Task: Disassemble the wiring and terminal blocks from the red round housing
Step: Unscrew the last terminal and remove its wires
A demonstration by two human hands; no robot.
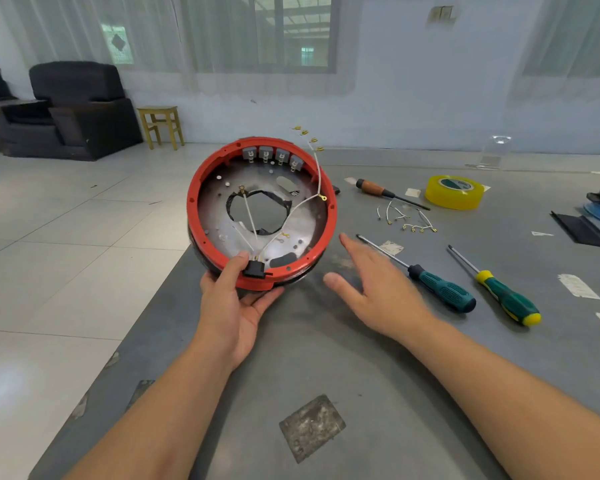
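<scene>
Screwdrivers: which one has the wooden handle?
The far screwdriver, lying beside the yellow tape. Its handle is brown wood with a black end. The two near ones have green rubbery handles, one of them yellow-tipped.

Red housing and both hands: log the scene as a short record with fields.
housing: red round housing tilted up, open side facing the camera
left hand: left hand grips the near rim
right hand: right hand open above the table, holding nothing
terminal blocks: four grey terminal blocks on the far inner wall
wiring: white wires inside
tools: two green screwdrivers
</scene>
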